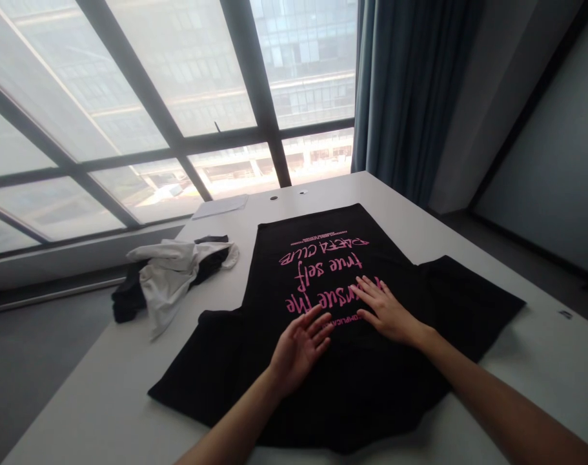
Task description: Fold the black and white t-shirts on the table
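A black T-shirt (352,387) with pink lettering lies spread flat on the white table (104,400), its sleeves out to both sides. My left hand (301,345) hovers just over the shirt's middle, fingers stretched and slightly spread, holding nothing. My right hand (385,310) lies flat on the pink print, fingers extended toward the far end of the shirt.
A heap of white and black clothes (170,274) sits at the table's left edge. A sheet of white paper (221,205) lies at the far edge near the large window (177,97). Blue curtains (405,97) hang at the back right.
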### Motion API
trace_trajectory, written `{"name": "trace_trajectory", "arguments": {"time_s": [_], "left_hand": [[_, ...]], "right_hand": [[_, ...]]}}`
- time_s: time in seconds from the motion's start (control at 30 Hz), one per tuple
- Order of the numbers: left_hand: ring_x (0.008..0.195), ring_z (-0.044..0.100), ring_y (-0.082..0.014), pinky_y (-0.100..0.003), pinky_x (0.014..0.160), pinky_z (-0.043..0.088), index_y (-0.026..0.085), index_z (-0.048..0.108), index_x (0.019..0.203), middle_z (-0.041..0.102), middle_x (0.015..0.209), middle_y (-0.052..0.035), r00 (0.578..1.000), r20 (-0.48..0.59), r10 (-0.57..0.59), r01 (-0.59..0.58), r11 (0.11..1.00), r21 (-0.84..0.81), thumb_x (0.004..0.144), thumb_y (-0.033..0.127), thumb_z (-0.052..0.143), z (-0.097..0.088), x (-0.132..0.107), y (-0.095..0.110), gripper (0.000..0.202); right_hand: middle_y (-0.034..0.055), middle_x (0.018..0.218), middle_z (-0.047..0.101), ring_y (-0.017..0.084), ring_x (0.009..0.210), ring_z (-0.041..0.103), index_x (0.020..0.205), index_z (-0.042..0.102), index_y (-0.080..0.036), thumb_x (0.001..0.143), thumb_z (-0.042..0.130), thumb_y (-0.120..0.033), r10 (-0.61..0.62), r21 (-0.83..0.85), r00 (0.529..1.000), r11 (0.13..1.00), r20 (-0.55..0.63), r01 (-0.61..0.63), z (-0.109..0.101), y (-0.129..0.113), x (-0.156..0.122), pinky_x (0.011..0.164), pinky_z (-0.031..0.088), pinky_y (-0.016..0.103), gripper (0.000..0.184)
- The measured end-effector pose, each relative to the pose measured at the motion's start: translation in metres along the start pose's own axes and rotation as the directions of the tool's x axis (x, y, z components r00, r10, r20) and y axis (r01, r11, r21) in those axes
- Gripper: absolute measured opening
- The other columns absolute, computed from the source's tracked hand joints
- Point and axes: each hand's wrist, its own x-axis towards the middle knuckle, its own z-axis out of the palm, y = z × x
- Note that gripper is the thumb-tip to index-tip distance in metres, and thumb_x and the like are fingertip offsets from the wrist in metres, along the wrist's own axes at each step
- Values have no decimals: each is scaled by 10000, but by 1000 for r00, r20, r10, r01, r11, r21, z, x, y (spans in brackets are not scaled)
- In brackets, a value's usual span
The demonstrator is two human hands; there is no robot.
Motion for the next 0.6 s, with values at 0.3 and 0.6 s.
{"name": "trace_trajectory", "arguments": {"time_s": [0.3, 0.6], "left_hand": [[909, 691, -179, -288, 759, 540, 173, 427, 1419, 685, 1117, -81, 990, -50, -131, 110, 946, -304, 1013, 268, 457, -2, 5, 9, 418], [851, 689, -174, -274, 708, 534, 208, 414, 1434, 667, 1061, -73, 986, -62, -157, 132, 946, -296, 1033, 258, 437, -3, 6, 9, 405]], "right_hand": [[85, 1624, 252, 275, 1511, 155, 1528, 375, -297, 988, 466, -482, 29, 47, 999, 998, 29, -30, -3, 1, -2, 1207, 96, 586, 578], [141, 1391, 590, 301, 1273, 568, 1307, 590, -202, 998, 431, -454, 189, 981, 974, 127, 123, -148, -20, -22, 2, 1061, 455, 562, 429]]}}
